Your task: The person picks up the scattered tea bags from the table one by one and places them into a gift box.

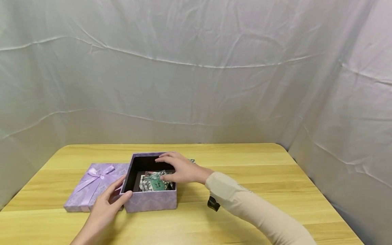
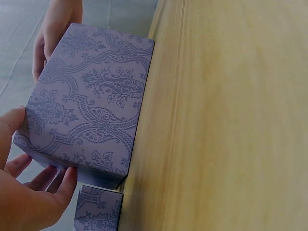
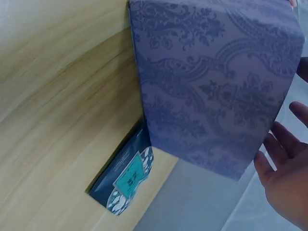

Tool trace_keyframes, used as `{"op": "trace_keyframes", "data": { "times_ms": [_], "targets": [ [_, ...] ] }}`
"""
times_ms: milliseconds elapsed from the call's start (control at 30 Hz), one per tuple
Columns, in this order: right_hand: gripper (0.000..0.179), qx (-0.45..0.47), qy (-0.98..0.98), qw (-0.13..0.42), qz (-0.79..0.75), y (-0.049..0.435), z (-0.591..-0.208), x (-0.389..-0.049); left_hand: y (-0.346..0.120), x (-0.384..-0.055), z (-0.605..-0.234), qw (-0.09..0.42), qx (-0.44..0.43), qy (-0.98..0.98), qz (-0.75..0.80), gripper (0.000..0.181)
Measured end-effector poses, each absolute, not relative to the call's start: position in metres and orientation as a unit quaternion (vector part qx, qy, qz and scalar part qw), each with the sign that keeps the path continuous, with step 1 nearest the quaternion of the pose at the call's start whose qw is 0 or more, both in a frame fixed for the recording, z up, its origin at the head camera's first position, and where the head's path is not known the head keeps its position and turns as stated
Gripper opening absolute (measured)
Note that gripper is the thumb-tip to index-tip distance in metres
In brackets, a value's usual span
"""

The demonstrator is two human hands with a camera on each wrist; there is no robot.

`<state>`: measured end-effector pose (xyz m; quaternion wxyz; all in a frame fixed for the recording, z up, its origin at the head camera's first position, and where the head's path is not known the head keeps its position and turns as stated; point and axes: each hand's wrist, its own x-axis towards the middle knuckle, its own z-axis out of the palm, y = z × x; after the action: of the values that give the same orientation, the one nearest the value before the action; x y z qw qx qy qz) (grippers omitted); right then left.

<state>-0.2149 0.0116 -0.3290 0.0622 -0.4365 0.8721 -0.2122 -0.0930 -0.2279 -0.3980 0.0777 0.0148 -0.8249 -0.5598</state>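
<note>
A purple patterned gift box [image 1: 150, 201] with a black inside stands uncovered on the table. Several small packets [image 1: 157, 184], one with a green label, lie loosely in it. My left hand [image 1: 105, 206] holds the box's near left corner, its thumb near the rim and its fingers along the left wall, as the left wrist view also shows. My right hand [image 1: 183, 169] reaches over the right wall, fingers extended above the opening and thumb over the packets. No packet shows clearly in its grasp. Left of the box lies the purple lid [image 1: 78, 190] with a ribbon bow.
Beyond the box's right side, partly behind my right hand, lies a dark packet with a green label [image 3: 129, 177]. The wooden table [image 1: 245, 204] ends at a grey-white cloth backdrop [image 1: 196, 92]. A black strap piece [image 1: 213, 203] hangs under my right sleeve.
</note>
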Motion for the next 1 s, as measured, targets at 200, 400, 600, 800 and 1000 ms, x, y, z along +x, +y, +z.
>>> {"op": "trace_keyframes", "data": {
  "times_ms": [200,400,600,800,1000],
  "targets": [
    [0.055,-0.420,0.867,0.039,-0.265,0.027,-0.332,-0.223,-0.227,-0.094,-0.399,0.083,0.011,-0.825,-0.559,0.057],
    [0.053,-0.372,0.874,0.025,-0.311,0.045,-0.342,-0.236,-0.227,-0.094,-0.400,0.082,0.012,-0.826,-0.557,0.057],
    [0.054,-0.332,0.886,0.036,-0.320,0.061,-0.354,-0.251,-0.228,-0.093,-0.399,0.085,0.011,-0.826,-0.557,0.058],
    [0.062,-0.320,0.895,0.064,-0.305,0.073,-0.369,-0.264,-0.228,-0.094,-0.399,0.081,0.012,-0.825,-0.559,0.059],
    [0.076,-0.303,0.898,0.119,-0.295,0.078,-0.380,-0.270,-0.229,-0.094,-0.400,0.082,0.011,-0.827,-0.556,0.059]
  ]
}}
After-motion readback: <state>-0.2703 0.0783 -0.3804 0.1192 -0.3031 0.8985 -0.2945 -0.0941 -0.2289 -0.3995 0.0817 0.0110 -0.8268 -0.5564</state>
